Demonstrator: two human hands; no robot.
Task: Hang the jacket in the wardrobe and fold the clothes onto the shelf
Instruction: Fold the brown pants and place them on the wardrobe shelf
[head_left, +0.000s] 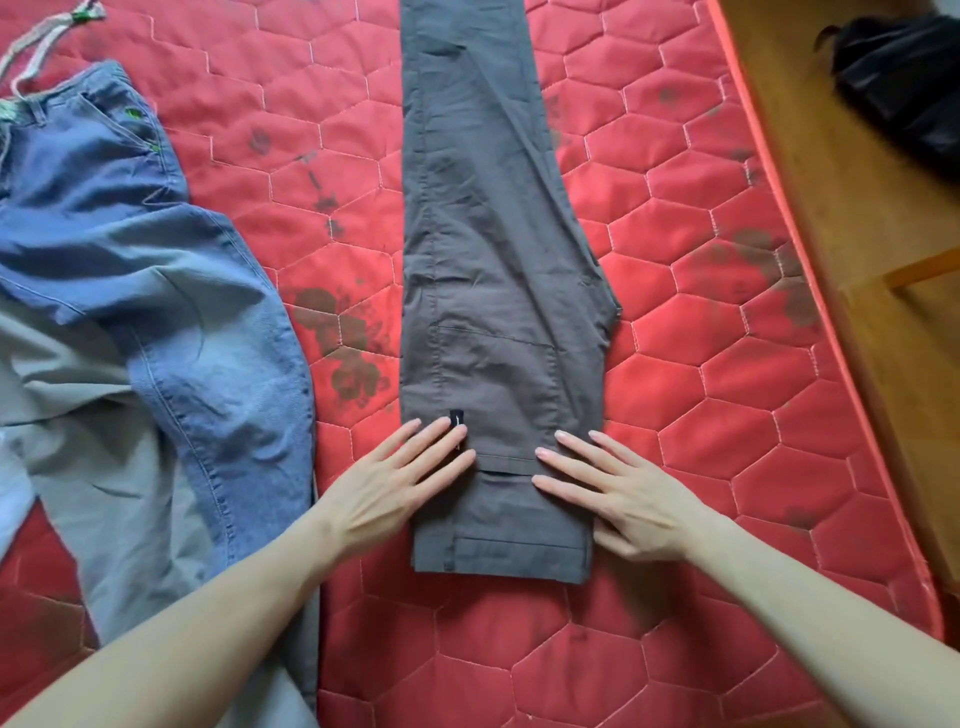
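Both hands flat, fingers straight: left hand & right hand pressed long grey cotton trousers, frame centre, on red quilted mattress; blue jeans left.

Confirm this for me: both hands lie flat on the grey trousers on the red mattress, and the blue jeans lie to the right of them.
Wrong side. The head view shows the blue jeans to the left of the grey trousers. The rest holds: left hand and right hand lie flat on them, on the red mattress.
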